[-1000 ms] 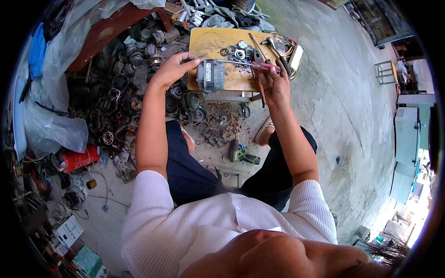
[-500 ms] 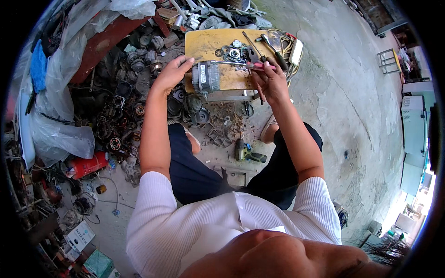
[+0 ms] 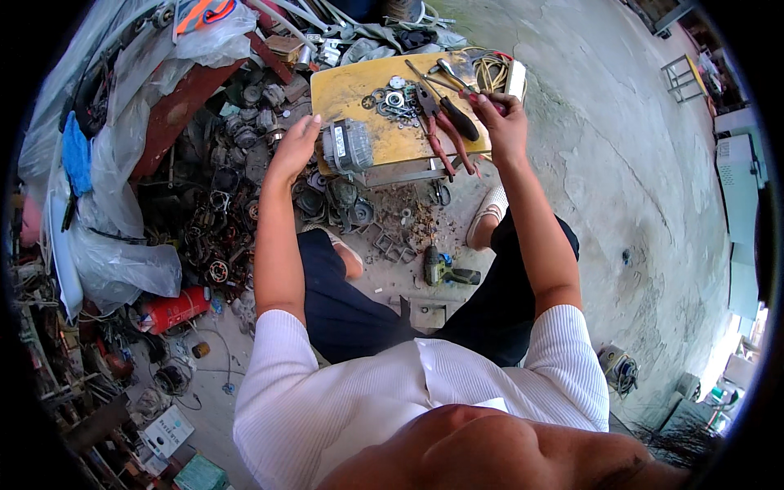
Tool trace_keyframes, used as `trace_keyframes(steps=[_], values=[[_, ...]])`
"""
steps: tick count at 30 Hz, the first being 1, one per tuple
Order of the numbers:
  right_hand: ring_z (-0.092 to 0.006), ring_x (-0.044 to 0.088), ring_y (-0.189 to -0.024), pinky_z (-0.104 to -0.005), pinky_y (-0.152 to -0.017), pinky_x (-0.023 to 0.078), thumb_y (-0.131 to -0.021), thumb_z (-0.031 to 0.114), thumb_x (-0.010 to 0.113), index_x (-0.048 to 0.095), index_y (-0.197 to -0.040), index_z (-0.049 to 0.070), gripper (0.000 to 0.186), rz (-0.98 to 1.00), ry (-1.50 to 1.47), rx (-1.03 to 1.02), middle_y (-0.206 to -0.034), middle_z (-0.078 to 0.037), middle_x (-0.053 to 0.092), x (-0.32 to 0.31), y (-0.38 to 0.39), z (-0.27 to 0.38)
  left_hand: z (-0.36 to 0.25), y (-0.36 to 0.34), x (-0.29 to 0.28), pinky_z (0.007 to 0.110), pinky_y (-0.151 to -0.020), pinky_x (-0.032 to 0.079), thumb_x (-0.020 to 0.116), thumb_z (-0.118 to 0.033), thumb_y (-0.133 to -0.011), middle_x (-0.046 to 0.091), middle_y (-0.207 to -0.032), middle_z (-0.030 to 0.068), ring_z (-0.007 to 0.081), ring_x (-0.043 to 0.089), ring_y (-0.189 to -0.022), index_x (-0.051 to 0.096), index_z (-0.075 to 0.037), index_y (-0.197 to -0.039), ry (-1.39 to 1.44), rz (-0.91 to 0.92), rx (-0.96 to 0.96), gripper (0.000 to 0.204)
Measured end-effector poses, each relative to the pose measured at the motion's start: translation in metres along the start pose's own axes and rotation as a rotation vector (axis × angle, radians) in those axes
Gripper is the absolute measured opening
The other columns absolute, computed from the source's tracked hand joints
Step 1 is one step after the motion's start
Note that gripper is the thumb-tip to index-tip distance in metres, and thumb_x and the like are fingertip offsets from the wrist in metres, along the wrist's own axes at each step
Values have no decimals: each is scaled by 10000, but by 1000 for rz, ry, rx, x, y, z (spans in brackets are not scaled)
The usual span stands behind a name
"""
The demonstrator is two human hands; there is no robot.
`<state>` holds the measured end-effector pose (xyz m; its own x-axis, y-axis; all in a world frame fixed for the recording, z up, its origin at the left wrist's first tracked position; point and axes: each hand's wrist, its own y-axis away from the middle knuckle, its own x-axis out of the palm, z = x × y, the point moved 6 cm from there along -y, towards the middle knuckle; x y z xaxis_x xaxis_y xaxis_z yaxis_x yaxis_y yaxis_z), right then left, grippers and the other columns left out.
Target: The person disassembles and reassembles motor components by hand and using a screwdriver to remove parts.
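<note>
R fingers point(image 3: 511, 102) grasp red s/driver point(image 3: 472, 96), axis slanting, tip fwd-L; L fingers point(image 3: 308, 129) released nr motor point(image 3: 353, 145)

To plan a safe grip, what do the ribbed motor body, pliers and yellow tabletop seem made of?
Motor body: probably cast metal, dull grey, judging by its ribs and matte sheen.
Pliers: head likely steel, dark and dull; red handle sleeves look like plastic or rubber, from their solid colour.
Yellow tabletop: perhaps painted or varnished wood, from its flat coating with dark smudges; could be laminate.
</note>
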<state>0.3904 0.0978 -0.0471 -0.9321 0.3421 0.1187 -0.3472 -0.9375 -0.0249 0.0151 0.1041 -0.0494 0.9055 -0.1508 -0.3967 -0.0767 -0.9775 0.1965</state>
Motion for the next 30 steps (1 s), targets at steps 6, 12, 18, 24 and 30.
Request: trace_keyframes(steps=[6, 12, 18, 24, 30], values=[[-219, 702, -866, -306, -748, 535, -857, 111, 705, 546, -993, -45, 261, 22, 535, -250, -898, -149, 694, -3, 9, 23, -6, -12, -10, 325, -968, 401, 409, -377, -1039, 638, -1183, 117, 195, 563, -1107, 578, 24, -1213, -91, -87, 70, 469], [-346, 670, -876, -438, -740, 523, -836, 293, 676, 638, -1085, 75, 333, 166, 969, -280, -927, -165, 695, -1, 12, 21, -76, -43, 29, 344, -880, 458, 477, -375, -991, 669, -1039, 164, 271, 635, -982, 608, 20, -1102, -459, 60, 282, 430], [-367, 658, -852, -464, -729, 513, -890, 269, 600, 692, -987, 58, 250, 213, 970, -271, -910, -193, 682, 5, 3, 13, -102, -91, 89, 401, -812, 471, 503, -456, -952, 665, -964, 177, 340, 623, -938, 635, -22, -1010, -870, 274, 287, 458], [-396, 643, -829, -469, -730, 505, -916, 238, 587, 690, -1003, 47, 235, 86, 972, -405, -910, -205, 663, 6, 0, 14, -88, -116, 92, 422, -811, 479, 513, -493, -934, 684, -967, 154, 319, 637, -954, 654, -54, -994, -856, 192, 317, 465], [-380, 649, -813, -463, -707, 517, -908, 237, 589, 670, -1002, 67, 210, 77, 1102, -388, -882, -181, 658, 13, 4, 7, -99, -91, 58, 354, -825, 487, 573, -430, -933, 682, -978, 138, 246, 651, -901, 647, -20, -1083, -434, 14, 381, 443]])
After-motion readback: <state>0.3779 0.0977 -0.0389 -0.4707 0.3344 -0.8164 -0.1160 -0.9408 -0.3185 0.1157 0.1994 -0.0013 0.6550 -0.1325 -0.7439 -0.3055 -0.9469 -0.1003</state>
